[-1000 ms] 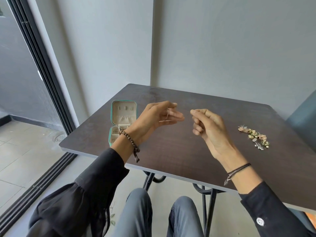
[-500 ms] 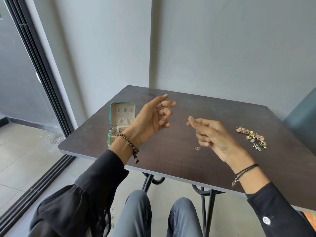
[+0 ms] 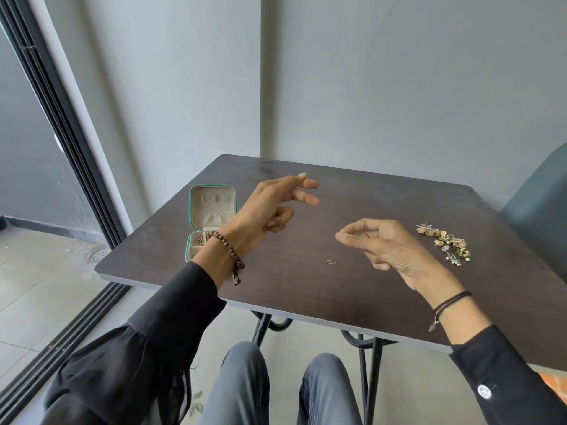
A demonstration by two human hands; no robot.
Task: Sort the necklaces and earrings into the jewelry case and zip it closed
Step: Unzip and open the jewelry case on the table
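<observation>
Dark-wood worktop (image 3: 368, 194): small gold piece (image 3: 330, 261) lay loose toward 6 o'clock. Left hand (image 3: 273, 207) open, empty; right hand (image 3: 383, 243) pinched thumb to forefinger, contents untellable. Jewelry case (image 3: 211, 207) open at 9 o'clock. Risk: careless reach could sweep piece off near edge.

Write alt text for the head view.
A person's left hand and right hand hover over a dark table, a small gold piece lying between them. An open teal jewelry case sits left, a jewelry pile right.

Jewelry case (image 3: 211, 210): teal, open, lid upright, 9 o'clock. Earring pile (image 3: 445, 244): gold, 3 o'clock. Small gold hoop (image 3: 330, 261): loose, centre.
</observation>
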